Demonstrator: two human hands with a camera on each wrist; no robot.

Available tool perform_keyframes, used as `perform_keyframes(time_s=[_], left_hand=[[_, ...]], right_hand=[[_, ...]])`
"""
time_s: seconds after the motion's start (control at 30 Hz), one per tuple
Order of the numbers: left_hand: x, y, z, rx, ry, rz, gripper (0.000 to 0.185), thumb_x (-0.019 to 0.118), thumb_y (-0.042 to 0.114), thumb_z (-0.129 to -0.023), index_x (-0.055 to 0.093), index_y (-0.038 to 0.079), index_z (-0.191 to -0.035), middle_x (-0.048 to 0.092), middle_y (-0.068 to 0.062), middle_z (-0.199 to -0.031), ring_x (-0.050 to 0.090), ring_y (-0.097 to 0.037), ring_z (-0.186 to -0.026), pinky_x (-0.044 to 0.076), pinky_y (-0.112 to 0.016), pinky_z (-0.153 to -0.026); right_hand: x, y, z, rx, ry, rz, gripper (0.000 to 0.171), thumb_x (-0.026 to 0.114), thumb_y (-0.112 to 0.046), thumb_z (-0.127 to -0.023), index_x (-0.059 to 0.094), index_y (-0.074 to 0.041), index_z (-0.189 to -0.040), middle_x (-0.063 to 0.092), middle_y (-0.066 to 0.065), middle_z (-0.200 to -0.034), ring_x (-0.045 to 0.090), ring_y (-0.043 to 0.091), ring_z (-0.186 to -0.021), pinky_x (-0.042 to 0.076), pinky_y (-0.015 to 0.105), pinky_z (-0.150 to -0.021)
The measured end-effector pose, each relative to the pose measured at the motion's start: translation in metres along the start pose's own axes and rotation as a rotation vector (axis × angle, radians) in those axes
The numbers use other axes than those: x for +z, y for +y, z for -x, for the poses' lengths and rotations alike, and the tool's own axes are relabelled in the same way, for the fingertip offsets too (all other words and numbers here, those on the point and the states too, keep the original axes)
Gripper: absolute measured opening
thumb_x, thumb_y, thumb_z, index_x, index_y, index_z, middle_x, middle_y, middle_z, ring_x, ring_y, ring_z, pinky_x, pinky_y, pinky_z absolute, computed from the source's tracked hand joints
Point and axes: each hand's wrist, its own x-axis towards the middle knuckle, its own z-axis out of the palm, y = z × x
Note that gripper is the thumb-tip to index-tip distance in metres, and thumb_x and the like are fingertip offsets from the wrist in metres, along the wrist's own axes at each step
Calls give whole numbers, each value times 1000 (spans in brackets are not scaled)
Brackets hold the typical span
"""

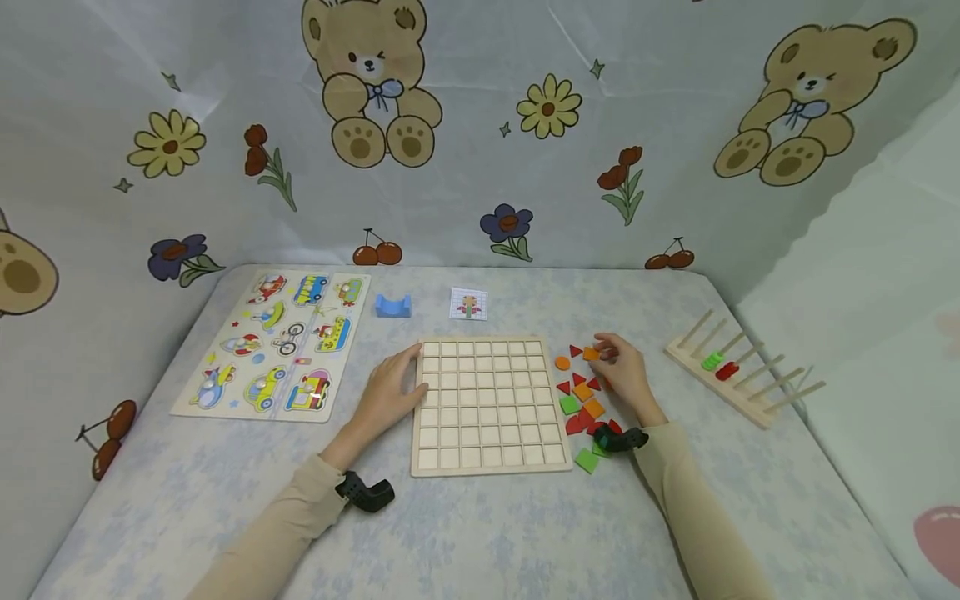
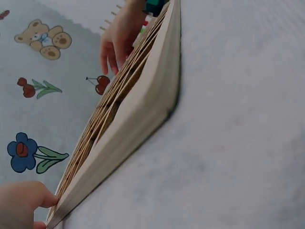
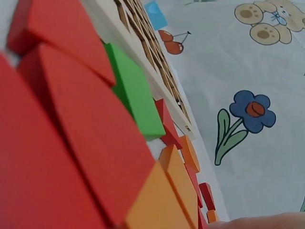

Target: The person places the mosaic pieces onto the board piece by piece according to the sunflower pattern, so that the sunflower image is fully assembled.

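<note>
My left hand [image 1: 386, 387] rests at the left edge of a wooden grid board [image 1: 483, 475], thumb and index finger spread and touching its rim. In the left wrist view, fingertips [image 2: 42, 196] touch the far end of the board's edge. Right of the board, my right hand [image 1: 622, 371] is over loose coloured pieces, its thumb and index finger around an orange square piece [image 1: 591, 354]. A finger [image 3: 267, 222] shows beside the farthest orange piece in the right wrist view. Near it lie red triangles [image 1: 575, 351] and an orange disc [image 1: 562, 363].
Green squares [image 1: 587, 460] and red rounded pieces [image 1: 574, 425] lie below the right wrist. A peg stand [image 1: 750, 400] with green and red pieces is at right. Behind the board are a pattern card [image 1: 468, 304] and blue holder [image 1: 393, 307]; a vehicle puzzle [image 1: 247, 367] lies left.
</note>
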Motion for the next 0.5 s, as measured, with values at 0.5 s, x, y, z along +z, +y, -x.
perform_keyframes(time_s=[0.5], left_hand=[[-1, -13, -4, -22, -48, 156, 62, 68, 24, -87, 43, 12, -142, 50, -9, -143, 40, -32, -137, 24, -55, -116]], right_hand=[[20, -56, 0, -81, -33, -118, 44, 69, -4, -84, 57, 3, -126, 63, 23, -111, 58, 34, -101, 51, 44, -87]])
